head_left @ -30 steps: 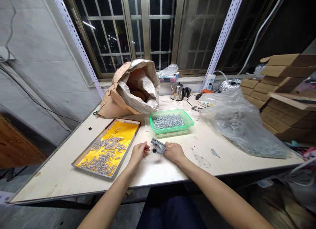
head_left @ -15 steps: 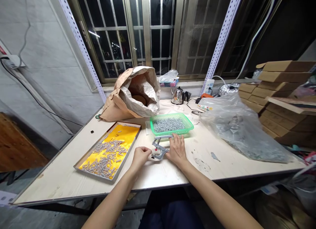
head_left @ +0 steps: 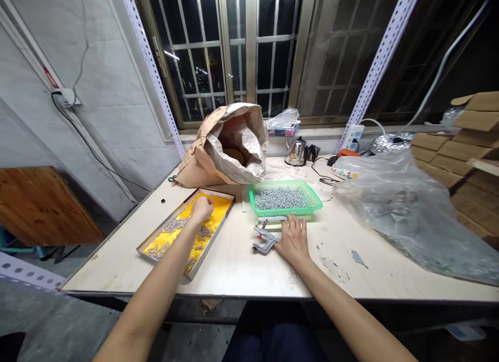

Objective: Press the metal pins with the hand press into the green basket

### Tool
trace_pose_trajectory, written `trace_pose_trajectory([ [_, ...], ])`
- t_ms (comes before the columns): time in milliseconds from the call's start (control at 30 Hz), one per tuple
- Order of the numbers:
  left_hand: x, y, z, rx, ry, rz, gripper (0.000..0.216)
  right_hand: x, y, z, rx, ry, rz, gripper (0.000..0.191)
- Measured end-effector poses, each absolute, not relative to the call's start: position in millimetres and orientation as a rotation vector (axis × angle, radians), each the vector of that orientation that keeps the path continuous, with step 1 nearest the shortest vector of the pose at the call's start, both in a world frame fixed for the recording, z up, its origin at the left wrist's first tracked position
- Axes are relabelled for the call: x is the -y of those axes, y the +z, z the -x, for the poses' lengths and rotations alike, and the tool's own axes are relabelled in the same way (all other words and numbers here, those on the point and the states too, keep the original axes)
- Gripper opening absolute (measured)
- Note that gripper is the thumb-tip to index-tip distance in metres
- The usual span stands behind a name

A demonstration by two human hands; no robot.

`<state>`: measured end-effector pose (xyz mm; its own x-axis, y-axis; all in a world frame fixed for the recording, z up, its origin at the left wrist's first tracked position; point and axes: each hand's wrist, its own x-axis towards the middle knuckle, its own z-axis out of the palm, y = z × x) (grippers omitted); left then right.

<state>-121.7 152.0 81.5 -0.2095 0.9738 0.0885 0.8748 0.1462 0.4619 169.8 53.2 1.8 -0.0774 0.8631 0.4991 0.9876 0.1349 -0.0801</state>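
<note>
My right hand (head_left: 294, 242) is wrapped round a grey hand plier tool (head_left: 268, 241) with a small red part near its jaws, which lies on the table with the jaws to the left. My left hand (head_left: 201, 209) is over the upper part of a shallow tray (head_left: 147, 243) lined in yellow. Its fingers are curled together, and anything between them is hidden. Small ridged silver pieces (head_left: 156, 250) lie scattered in the tray, partly behind my left forearm. Just beyond the tool stands a green basket (head_left: 316, 202) holding many similar pieces (head_left: 280, 197).
Behind the tray leans a large open paper sack (head_left: 195, 162). A steel kettle (head_left: 297, 153) stands by the window. To the right lie a clear plastic bag (head_left: 405, 211) and stacked cardboard boxes (head_left: 448, 164). A grey scrap (head_left: 358, 258) lies right of my right hand.
My left hand has moved from the tool's jaws leftward and away to above the tray. My right hand still holds the tool. The whole view has shifted, with things appearing further right.
</note>
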Motion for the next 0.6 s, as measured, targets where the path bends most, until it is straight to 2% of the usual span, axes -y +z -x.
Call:
trace_pose_trajectory([
  [200, -171.0, 72.6, 185.3, -2.448, 0.473, -1.742, 0.022, -53.5, 2.4, -167.4, 2.009, -0.354, 1.774, 0.054],
  [400, -199.5, 60.4, 181.9, -2.309, 0.420, -1.897, 0.028, -55.0, -1.9, -169.3, 1.990, -0.361, 1.765, 0.052],
  [600, -201.5, 54.6, 175.6, -2.161, 0.313, -1.977, 0.007, -55.5, -2.2, -170.3, 1.982, -0.353, 1.796, 0.050],
])
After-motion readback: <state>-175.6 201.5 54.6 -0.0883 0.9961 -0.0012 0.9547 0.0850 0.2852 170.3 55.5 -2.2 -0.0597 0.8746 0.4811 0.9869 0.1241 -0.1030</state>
